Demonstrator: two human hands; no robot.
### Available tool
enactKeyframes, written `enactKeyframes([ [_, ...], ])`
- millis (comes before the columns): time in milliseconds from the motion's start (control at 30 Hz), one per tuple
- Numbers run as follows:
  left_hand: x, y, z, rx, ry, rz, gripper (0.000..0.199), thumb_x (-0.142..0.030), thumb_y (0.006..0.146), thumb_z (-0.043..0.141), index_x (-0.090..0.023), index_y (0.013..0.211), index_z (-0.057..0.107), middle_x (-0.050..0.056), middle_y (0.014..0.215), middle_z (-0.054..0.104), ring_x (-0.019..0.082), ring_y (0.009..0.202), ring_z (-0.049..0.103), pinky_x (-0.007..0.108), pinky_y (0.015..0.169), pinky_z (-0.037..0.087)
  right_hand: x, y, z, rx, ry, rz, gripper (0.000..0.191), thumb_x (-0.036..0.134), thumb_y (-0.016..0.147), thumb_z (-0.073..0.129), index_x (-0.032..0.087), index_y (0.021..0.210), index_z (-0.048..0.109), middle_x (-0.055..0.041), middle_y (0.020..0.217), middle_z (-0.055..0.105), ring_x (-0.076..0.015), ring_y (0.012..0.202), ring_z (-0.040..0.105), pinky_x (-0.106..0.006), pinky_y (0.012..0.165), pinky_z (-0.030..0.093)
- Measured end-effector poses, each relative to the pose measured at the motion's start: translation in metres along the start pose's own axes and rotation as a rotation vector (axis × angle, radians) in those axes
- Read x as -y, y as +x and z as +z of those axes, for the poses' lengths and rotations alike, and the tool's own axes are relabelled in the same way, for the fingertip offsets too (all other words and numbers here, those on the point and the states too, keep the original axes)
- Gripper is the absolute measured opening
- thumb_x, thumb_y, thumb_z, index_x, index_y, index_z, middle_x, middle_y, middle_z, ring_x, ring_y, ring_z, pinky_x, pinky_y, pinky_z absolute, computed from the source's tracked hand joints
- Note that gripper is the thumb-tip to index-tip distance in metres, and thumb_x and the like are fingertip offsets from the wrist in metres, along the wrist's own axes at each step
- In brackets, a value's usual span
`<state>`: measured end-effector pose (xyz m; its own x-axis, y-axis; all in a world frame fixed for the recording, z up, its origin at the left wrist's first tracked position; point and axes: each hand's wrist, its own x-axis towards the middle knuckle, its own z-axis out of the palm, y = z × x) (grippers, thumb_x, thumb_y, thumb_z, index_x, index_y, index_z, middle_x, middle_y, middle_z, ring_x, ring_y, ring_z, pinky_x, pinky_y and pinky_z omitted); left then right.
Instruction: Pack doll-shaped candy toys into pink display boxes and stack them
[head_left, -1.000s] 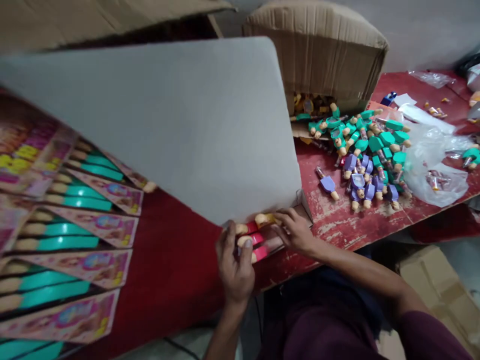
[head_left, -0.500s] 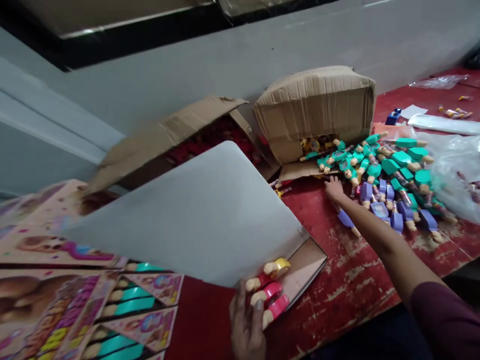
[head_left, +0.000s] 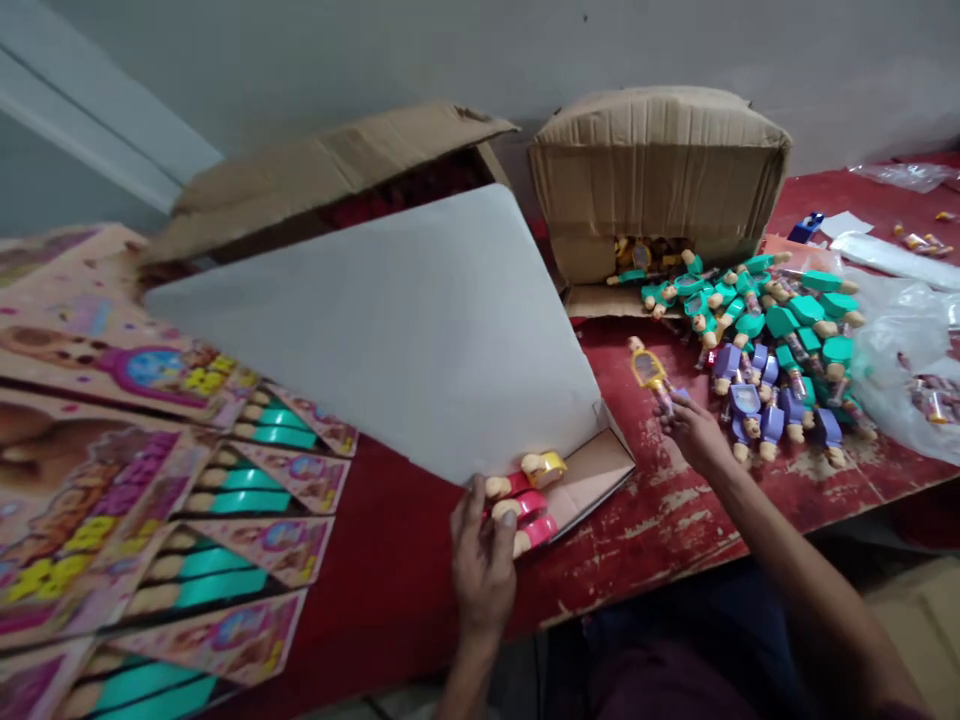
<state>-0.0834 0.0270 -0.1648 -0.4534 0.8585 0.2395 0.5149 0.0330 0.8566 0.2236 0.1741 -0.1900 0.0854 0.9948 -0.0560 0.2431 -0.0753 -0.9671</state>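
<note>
Our right hand (head_left: 697, 435) holds a yellow-capped toy figure (head_left: 651, 372), its fingers closed narrowly on the figure's lower end, with the cap standing up past the fingertips. A pile of teal and purple toy figures (head_left: 772, 345) lies just beyond, spilling from a cardboard carton (head_left: 652, 180) on the worn red table (head_left: 660, 530). Our left hand (head_left: 480, 565) lies against pink toy figures (head_left: 525, 505) in a shallow cardboard tray (head_left: 592, 470), its fingers touching them; we cannot tell whether they grip. A white board (head_left: 375, 330) rises from the tray, and printed cards (head_left: 292, 475) lie further left.
</note>
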Motion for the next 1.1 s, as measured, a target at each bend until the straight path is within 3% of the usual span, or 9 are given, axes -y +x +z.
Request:
enactKeyframes([
  [67, -0.001, 0.001, 0.001, -0.006, -0.008, 0.028, 0.058, -0.047, 0.098, 0.059, -0.028, 0.152, 0.052, 0.012, 0.154, 0.051, 0.028, 0.145, 0.048, 0.041, 0.123, 0.038, 0.009, -0.047, -0.017, 0.056, 0.405, 0.019, 0.047, 0.054, 0.094, 0.057, 0.021, 0.128, 0.057, -0.0111, 0.101, 0.074, -0.022, 0.077, 0.072, -0.037, 0.068, 0.058],
  [133, -0.001, 0.001, 0.002, -0.009, -0.009, 0.051, 0.058, -0.047, 0.098, 0.059, -0.026, 0.152, 0.053, 0.013, 0.153, 0.052, 0.028, 0.144, 0.049, 0.041, 0.123, 0.038, 0.017, -0.08, -0.029, 0.062, 0.63, 0.049, 0.051, 0.059, 0.091, 0.06, 0.023, 0.128, 0.057, -0.0115, 0.107, 0.073, -0.0226, 0.077, 0.072, -0.037, 0.064, 0.058],
  [267, -0.003, 0.003, 0.004, -0.018, -0.025, 0.085, 0.06, -0.049, 0.098, 0.06, -0.024, 0.152, 0.052, 0.014, 0.151, 0.052, 0.026, 0.143, 0.05, 0.04, 0.122, 0.039, 0.026, -0.103, -0.033, -0.155, 0.61, 0.12, 0.042, 0.055, 0.088, 0.067, 0.024, 0.114, 0.059, -0.004, 0.093, 0.071, -0.0155, 0.061, 0.064, -0.025, 0.047, 0.048],
  [333, -0.003, 0.005, 0.006, -0.004, -0.047, 0.093, 0.06, -0.049, 0.098, 0.06, -0.024, 0.152, 0.052, 0.014, 0.15, 0.053, 0.025, 0.141, 0.051, 0.04, 0.121, 0.041, 0.027, -0.105, -0.029, -0.206, 0.546, 0.118, 0.034, 0.048, 0.087, 0.069, 0.024, 0.108, 0.06, 0.0015, 0.08, 0.066, -0.0116, 0.052, 0.055, -0.022, 0.044, 0.043],
  [400, -0.001, 0.01, 0.008, 0.029, -0.084, 0.116, 0.06, -0.05, 0.098, 0.06, -0.023, 0.151, 0.053, 0.014, 0.148, 0.054, 0.025, 0.14, 0.053, 0.041, 0.12, 0.042, 0.031, -0.107, -0.022, -0.158, 0.412, 0.058, 0.029, 0.042, 0.084, 0.072, 0.023, 0.104, 0.062, 0.0038, 0.075, 0.06, -0.0102, 0.052, 0.05, -0.022, 0.045, 0.042],
  [500, 0.004, 0.022, 0.012, 0.09, -0.132, 0.173, 0.059, -0.053, 0.098, 0.058, -0.023, 0.15, 0.054, 0.015, 0.149, 0.054, 0.026, 0.14, 0.051, 0.044, 0.119, 0.042, 0.037, -0.109, -0.007, 0.026, 0.254, -0.078, 0.033, 0.036, 0.081, 0.079, 0.023, 0.106, 0.062, 0.0002, 0.088, 0.065, -0.0142, 0.07, 0.06, -0.025, 0.06, 0.052],
  [633, 0.01, 0.036, 0.018, 0.149, -0.169, 0.22, 0.058, -0.051, 0.1, 0.056, -0.025, 0.151, 0.052, 0.014, 0.148, 0.055, 0.025, 0.139, 0.051, 0.047, 0.12, 0.041, 0.035, -0.103, 0.024, 0.235, 0.24, -0.214, 0.042, 0.038, 0.086, 0.075, 0.026, 0.121, 0.056, -0.0063, 0.114, 0.067, -0.0209, 0.098, 0.067, -0.037, 0.087, 0.058],
  [833, 0.005, 0.036, 0.024, 0.134, -0.176, 0.256, 0.054, -0.045, 0.102, 0.054, -0.03, 0.154, 0.047, 0.012, 0.153, 0.051, 0.024, 0.142, 0.047, 0.048, 0.122, 0.039, 0.02, -0.083, 0.067, 0.296, -0.101, -0.487, 0.028, 0.033, 0.093, 0.065, 0.022, 0.119, 0.061, -0.0116, 0.114, 0.069, -0.0265, 0.103, 0.067, -0.045, 0.091, 0.056],
  [1100, -0.003, 0.033, 0.021, 0.13, -0.162, 0.258, 0.054, -0.042, 0.104, 0.05, -0.031, 0.157, 0.043, 0.011, 0.154, 0.049, 0.025, 0.144, 0.044, 0.049, 0.123, 0.037, 0.021, -0.063, 0.066, 0.512, -0.276, -0.645, 0.03, 0.025, 0.096, 0.057, 0.022, 0.126, 0.059, -0.0125, 0.121, 0.068, -0.0272, 0.11, 0.066, -0.047, 0.094, 0.054],
])
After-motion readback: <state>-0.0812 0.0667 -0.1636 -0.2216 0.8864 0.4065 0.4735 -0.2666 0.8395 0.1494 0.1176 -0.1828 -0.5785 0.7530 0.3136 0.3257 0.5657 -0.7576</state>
